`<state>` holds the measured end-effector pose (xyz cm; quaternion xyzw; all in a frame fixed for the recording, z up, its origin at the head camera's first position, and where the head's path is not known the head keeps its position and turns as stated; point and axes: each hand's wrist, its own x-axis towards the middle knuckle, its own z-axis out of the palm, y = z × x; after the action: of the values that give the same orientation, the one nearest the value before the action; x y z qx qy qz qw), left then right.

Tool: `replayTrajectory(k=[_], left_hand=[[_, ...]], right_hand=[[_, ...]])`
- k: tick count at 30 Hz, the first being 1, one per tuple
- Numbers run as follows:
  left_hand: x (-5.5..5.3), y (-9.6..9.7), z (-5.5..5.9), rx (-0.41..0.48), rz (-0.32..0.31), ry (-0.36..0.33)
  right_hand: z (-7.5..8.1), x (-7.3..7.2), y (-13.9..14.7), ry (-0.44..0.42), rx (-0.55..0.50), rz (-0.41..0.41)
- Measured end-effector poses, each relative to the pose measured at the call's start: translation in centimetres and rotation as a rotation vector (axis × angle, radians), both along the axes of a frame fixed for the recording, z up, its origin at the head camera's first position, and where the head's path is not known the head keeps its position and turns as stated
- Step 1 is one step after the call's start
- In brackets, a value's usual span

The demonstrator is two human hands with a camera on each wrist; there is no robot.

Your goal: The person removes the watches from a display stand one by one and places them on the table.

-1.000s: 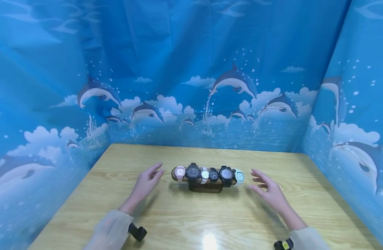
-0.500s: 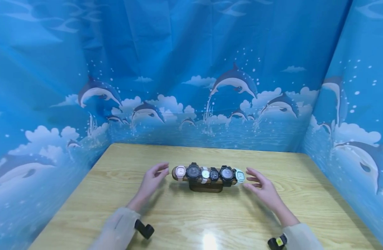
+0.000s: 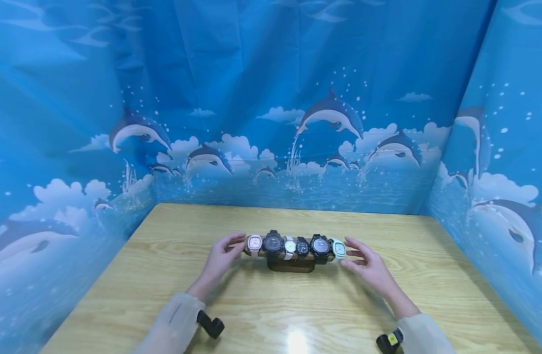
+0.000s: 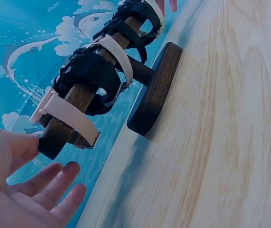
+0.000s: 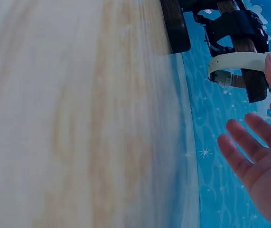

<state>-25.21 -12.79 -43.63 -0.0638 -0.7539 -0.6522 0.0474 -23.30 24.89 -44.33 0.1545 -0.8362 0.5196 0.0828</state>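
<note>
A dark wooden watch stand (image 3: 290, 266) stands upright on the table, its bar carrying a row of several watches. At the bar's left end is a pink watch (image 3: 255, 243); a mint green watch (image 3: 339, 249) is at the right end. Large black watches (image 3: 273, 243) and a white watch (image 3: 289, 247) sit between them. My left hand (image 3: 221, 255) is at the left end, one fingertip against the bar's end (image 4: 54, 142), the other fingers spread loosely below. My right hand (image 3: 372, 269) is beside the right end, a fingertip right at the mint watch's pale strap (image 5: 239, 61), its other fingers extended.
The light wood-grain table (image 3: 271, 305) runs back to a blue dolphin-print backdrop (image 3: 271, 123), which also encloses the left and right sides. Black wrist cameras (image 3: 210, 324) are strapped over both pale sleeves (image 3: 173, 322).
Both hands have moved inward, the left to the right and the right to the left, reaching the two ends of the watch stand. The stand and watches have stayed in place.
</note>
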Motion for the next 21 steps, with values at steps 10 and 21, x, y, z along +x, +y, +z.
replayTrajectory(k=[10, 21], left_hand=[[-1.0, 0.4, -0.6, 0.068, 0.006, -0.038], [-0.8, 0.3, -0.5, 0.119, 0.007, -0.066]], right_hand=[[-0.1, -0.6, -0.1, -0.049, 0.001, 0.046], [-0.4, -1.0, -0.3, -0.098, -0.013, 0.069]])
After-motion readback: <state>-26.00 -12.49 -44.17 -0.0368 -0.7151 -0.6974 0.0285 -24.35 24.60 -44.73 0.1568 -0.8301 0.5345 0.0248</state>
